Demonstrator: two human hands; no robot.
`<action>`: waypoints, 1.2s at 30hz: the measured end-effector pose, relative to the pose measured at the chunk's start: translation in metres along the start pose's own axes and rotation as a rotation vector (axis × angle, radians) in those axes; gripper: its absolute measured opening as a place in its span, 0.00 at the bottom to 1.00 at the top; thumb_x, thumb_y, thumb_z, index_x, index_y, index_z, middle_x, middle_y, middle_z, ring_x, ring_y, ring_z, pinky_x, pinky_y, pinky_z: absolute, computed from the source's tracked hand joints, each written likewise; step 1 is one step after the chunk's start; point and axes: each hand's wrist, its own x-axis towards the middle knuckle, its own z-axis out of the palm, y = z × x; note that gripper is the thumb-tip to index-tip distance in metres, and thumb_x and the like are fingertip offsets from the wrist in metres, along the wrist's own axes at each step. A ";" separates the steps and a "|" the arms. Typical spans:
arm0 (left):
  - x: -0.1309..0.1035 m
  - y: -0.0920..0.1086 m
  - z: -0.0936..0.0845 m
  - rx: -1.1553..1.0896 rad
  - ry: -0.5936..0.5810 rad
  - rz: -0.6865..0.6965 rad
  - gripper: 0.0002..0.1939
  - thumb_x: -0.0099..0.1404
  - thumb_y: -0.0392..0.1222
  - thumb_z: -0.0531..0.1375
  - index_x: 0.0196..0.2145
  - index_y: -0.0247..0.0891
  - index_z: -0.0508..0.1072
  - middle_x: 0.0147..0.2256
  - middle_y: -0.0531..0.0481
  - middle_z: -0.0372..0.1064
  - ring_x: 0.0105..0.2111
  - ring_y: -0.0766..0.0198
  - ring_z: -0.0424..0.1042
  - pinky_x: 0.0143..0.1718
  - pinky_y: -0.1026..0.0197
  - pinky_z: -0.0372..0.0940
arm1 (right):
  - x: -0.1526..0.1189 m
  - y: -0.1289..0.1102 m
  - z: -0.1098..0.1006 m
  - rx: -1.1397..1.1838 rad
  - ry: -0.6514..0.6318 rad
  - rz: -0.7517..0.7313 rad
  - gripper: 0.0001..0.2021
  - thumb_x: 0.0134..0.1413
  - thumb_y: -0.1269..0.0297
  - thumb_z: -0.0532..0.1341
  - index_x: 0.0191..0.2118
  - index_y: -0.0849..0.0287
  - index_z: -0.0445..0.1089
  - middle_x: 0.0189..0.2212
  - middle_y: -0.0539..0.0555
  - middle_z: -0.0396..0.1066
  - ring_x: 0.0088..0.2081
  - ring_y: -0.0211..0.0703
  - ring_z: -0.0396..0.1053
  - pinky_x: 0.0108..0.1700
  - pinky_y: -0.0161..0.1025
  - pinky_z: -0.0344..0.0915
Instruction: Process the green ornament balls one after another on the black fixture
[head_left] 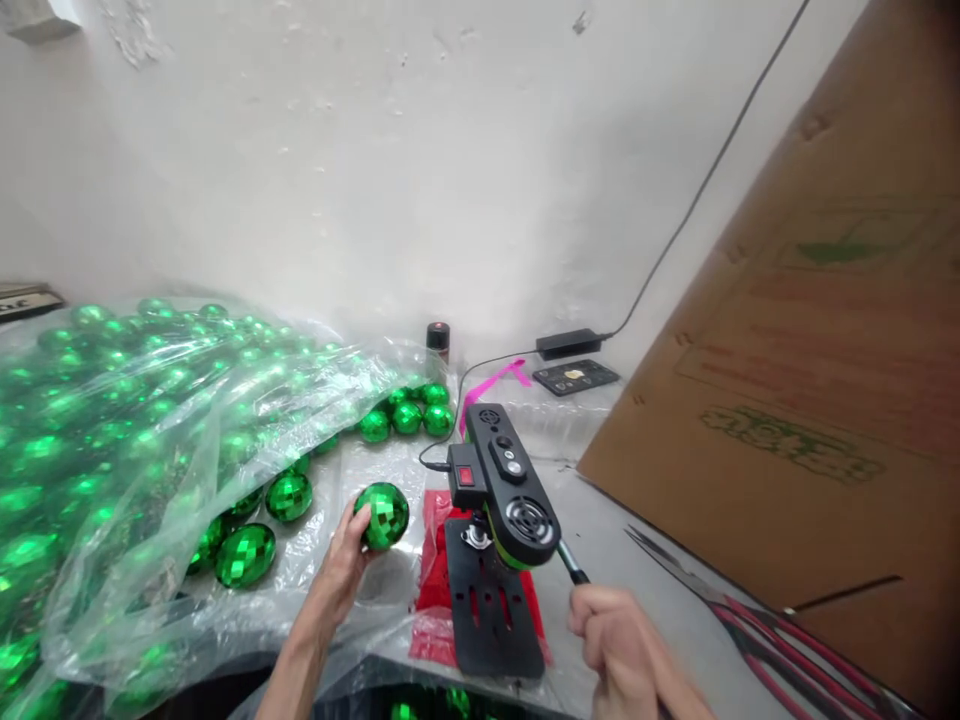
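Note:
My left hand (346,560) is closed on a shiny green faceted ball ornament (385,516), thumb at its left side, just left of a black machine. This machine (517,480) has round vents, a red switch and a slotted black base plate (495,610). My right hand (619,640) is wrapped round the lower end of a thin metal rod with a black end (571,562). The rod's upper end reaches the machine's near right edge; whether it is fixed there I cannot tell. Under the base plate lies red plastic (435,580).
Many green balls (244,556) lie at left under clear plastic sheeting (247,420). Behind stand a dark bottle (438,340), a power adapter (570,343) and a phone (576,376). At right are a cardboard box (787,380) and red-handled scissor-like tools (780,640).

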 end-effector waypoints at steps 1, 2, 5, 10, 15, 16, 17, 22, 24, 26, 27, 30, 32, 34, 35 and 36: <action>-0.010 -0.006 0.004 -0.113 -0.025 -0.063 0.45 0.59 0.74 0.69 0.63 0.42 0.73 0.59 0.39 0.78 0.57 0.42 0.80 0.52 0.45 0.79 | 0.003 -0.003 0.000 0.008 -0.009 0.015 0.20 0.76 0.74 0.57 0.28 0.56 0.62 0.24 0.48 0.64 0.25 0.35 0.66 0.27 0.34 0.58; -0.019 -0.012 0.009 -0.183 -0.046 -0.110 0.46 0.57 0.74 0.71 0.64 0.43 0.72 0.60 0.39 0.78 0.57 0.41 0.80 0.52 0.44 0.79 | 0.007 -0.006 0.000 0.012 -0.023 0.020 0.19 0.76 0.74 0.57 0.28 0.56 0.61 0.24 0.48 0.64 0.25 0.35 0.66 0.27 0.34 0.59; -0.037 -0.031 0.028 -0.126 -0.073 -0.111 0.48 0.57 0.71 0.73 0.66 0.43 0.70 0.62 0.38 0.77 0.59 0.40 0.79 0.56 0.44 0.78 | 0.019 -0.015 0.001 0.007 -0.055 -0.007 0.19 0.76 0.75 0.56 0.28 0.56 0.60 0.23 0.47 0.62 0.26 0.34 0.65 0.27 0.33 0.61; -0.049 -0.057 0.059 0.169 -0.144 0.081 0.42 0.55 0.60 0.74 0.63 0.40 0.72 0.59 0.39 0.80 0.60 0.41 0.79 0.66 0.42 0.71 | 0.026 -0.018 0.001 -0.030 -0.097 -0.017 0.19 0.77 0.76 0.54 0.30 0.55 0.60 0.24 0.45 0.62 0.26 0.31 0.65 0.29 0.30 0.62; -0.055 -0.071 0.074 0.434 -0.169 0.233 0.44 0.54 0.51 0.74 0.66 0.41 0.69 0.59 0.37 0.80 0.60 0.37 0.79 0.66 0.33 0.70 | 0.021 -0.014 -0.002 -0.024 -0.119 -0.037 0.17 0.77 0.77 0.53 0.32 0.55 0.61 0.26 0.46 0.64 0.27 0.31 0.66 0.29 0.30 0.63; -0.054 -0.073 0.076 0.464 -0.168 0.260 0.45 0.53 0.49 0.75 0.66 0.40 0.69 0.60 0.36 0.80 0.61 0.36 0.79 0.66 0.32 0.70 | 0.020 -0.013 -0.002 -0.021 -0.126 -0.038 0.17 0.77 0.77 0.53 0.33 0.55 0.61 0.26 0.46 0.64 0.27 0.31 0.66 0.28 0.30 0.63; -0.054 -0.075 0.078 0.484 -0.166 0.290 0.45 0.53 0.47 0.75 0.66 0.40 0.69 0.60 0.35 0.79 0.61 0.35 0.78 0.67 0.30 0.70 | 0.019 -0.013 -0.003 -0.018 -0.132 -0.036 0.17 0.77 0.77 0.53 0.33 0.55 0.61 0.27 0.46 0.63 0.27 0.31 0.65 0.29 0.30 0.63; -0.052 -0.085 0.092 0.555 -0.119 0.406 0.40 0.51 0.43 0.76 0.62 0.39 0.74 0.59 0.34 0.77 0.62 0.32 0.76 0.66 0.27 0.71 | 0.017 -0.014 -0.005 -0.011 -0.151 -0.026 0.17 0.77 0.78 0.52 0.33 0.55 0.62 0.27 0.46 0.63 0.28 0.31 0.65 0.29 0.30 0.63; -0.051 -0.089 0.098 0.541 -0.110 0.417 0.40 0.51 0.44 0.77 0.61 0.38 0.74 0.59 0.33 0.76 0.63 0.31 0.75 0.65 0.27 0.71 | 0.017 -0.016 -0.005 -0.013 -0.153 -0.021 0.17 0.77 0.78 0.52 0.34 0.55 0.62 0.27 0.46 0.63 0.28 0.31 0.65 0.29 0.30 0.63; -0.051 -0.093 0.100 0.498 -0.139 0.402 0.42 0.51 0.45 0.77 0.62 0.37 0.73 0.60 0.32 0.75 0.63 0.31 0.75 0.65 0.27 0.71 | 0.018 -0.017 -0.004 -0.019 -0.151 -0.020 0.16 0.77 0.77 0.52 0.34 0.55 0.62 0.27 0.46 0.63 0.28 0.31 0.65 0.29 0.30 0.62; -0.051 -0.095 0.101 0.476 -0.164 0.387 0.43 0.51 0.45 0.77 0.63 0.37 0.72 0.60 0.33 0.75 0.62 0.33 0.76 0.65 0.28 0.71 | 0.018 -0.017 -0.004 -0.022 -0.149 -0.020 0.16 0.77 0.77 0.52 0.33 0.55 0.61 0.27 0.46 0.63 0.27 0.31 0.65 0.29 0.30 0.62; -0.049 -0.100 0.099 0.445 -0.232 0.339 0.45 0.51 0.44 0.77 0.65 0.39 0.70 0.57 0.36 0.78 0.58 0.36 0.79 0.65 0.30 0.72 | 0.018 -0.018 -0.003 -0.016 -0.144 -0.035 0.17 0.77 0.77 0.52 0.33 0.55 0.61 0.26 0.46 0.63 0.27 0.31 0.65 0.28 0.31 0.63; -0.048 -0.102 0.098 0.445 -0.250 0.327 0.45 0.50 0.43 0.77 0.65 0.39 0.70 0.57 0.36 0.78 0.58 0.37 0.79 0.65 0.31 0.72 | 0.017 -0.016 -0.002 -0.003 -0.131 -0.044 0.17 0.76 0.78 0.52 0.32 0.55 0.61 0.25 0.46 0.63 0.27 0.32 0.65 0.28 0.32 0.62; -0.047 -0.104 0.098 0.443 -0.254 0.336 0.46 0.49 0.43 0.77 0.64 0.38 0.71 0.57 0.36 0.78 0.58 0.36 0.79 0.65 0.31 0.72 | 0.014 -0.014 -0.001 0.004 -0.110 -0.044 0.18 0.76 0.79 0.52 0.32 0.55 0.61 0.25 0.46 0.63 0.26 0.33 0.66 0.27 0.33 0.62; -0.046 -0.105 0.098 0.443 -0.253 0.344 0.46 0.49 0.43 0.78 0.64 0.37 0.71 0.56 0.36 0.78 0.58 0.36 0.79 0.65 0.31 0.72 | 0.012 -0.012 -0.001 0.004 -0.100 -0.044 0.18 0.76 0.79 0.52 0.32 0.55 0.61 0.25 0.46 0.64 0.25 0.33 0.66 0.27 0.33 0.61; -0.046 -0.106 0.098 0.443 -0.252 0.352 0.46 0.49 0.43 0.78 0.64 0.37 0.71 0.56 0.36 0.78 0.58 0.36 0.79 0.65 0.31 0.72 | 0.009 -0.011 -0.001 0.001 -0.090 -0.045 0.18 0.76 0.78 0.52 0.32 0.56 0.62 0.25 0.46 0.64 0.25 0.33 0.65 0.27 0.34 0.61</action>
